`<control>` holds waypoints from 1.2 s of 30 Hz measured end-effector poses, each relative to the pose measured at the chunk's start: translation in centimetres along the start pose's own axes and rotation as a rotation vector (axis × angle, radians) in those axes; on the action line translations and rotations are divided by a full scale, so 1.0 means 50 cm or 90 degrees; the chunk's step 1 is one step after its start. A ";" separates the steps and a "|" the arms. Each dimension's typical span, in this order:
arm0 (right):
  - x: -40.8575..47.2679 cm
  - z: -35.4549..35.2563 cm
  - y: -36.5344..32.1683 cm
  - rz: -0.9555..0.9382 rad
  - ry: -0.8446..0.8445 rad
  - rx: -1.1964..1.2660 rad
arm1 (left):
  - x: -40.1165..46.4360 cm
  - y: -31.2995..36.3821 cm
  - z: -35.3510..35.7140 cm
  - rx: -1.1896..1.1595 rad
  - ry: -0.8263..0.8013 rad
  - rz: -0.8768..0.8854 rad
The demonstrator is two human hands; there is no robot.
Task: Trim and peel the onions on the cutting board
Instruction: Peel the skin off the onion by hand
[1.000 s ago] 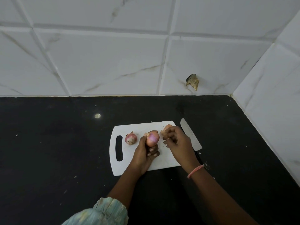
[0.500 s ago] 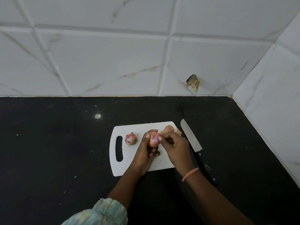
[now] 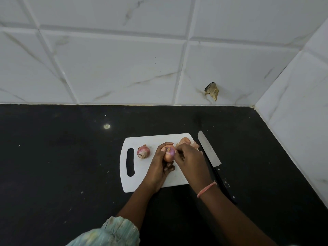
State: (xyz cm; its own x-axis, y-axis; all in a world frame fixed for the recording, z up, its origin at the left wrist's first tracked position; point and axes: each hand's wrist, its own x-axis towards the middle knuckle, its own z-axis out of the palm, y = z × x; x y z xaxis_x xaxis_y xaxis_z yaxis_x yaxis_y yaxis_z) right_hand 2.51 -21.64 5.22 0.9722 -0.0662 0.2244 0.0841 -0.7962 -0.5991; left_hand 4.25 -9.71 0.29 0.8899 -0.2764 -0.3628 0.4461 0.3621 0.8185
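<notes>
Fingers: your left hand (image 3: pixel 159 164) grips the onion (image 3: pixel 169 153) above the cutting board (image 3: pixel 142 181); your right hand (image 3: pixel 190 159) pinches at its top, probably skin.
Second onion (image 3: pixel 143 152): on board, left.
Peels (image 3: pixel 186 142): behind right hand.
Knife (image 3: pixel 209 150): beside board, handle partly hidden by your wrist.

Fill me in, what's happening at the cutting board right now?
A person is peeling onions by hand. The left hand grips one onion over the white cutting board, and the right hand picks at its skin. A second onion lies unpeeled on the board, loose peels sit at its far corner, and the knife rests alongside.
</notes>
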 end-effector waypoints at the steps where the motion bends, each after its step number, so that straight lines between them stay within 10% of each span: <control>1: 0.001 -0.001 0.000 -0.003 -0.003 0.001 | 0.001 -0.001 -0.001 0.002 -0.001 -0.002; 17: 0.001 0.006 0.026 0.210 -0.033 0.376 | 0.007 -0.007 -0.007 -0.021 -0.040 0.023; 28: 0.000 0.007 0.017 -0.058 0.012 -0.094 | 0.003 -0.007 -0.001 0.013 -0.017 0.025; 36: 0.016 -0.008 0.026 -0.035 -0.059 -0.040 | 0.002 -0.008 -0.001 0.023 -0.025 0.037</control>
State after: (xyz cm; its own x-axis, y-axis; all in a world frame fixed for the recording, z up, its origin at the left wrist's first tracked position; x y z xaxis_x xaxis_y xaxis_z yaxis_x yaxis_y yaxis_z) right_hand 3.28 -22.97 4.93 0.9829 0.0314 0.1816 0.1260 -0.8335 -0.5379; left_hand 4.17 -9.82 -0.08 0.9096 -0.2910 -0.2965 0.3890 0.3462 0.8537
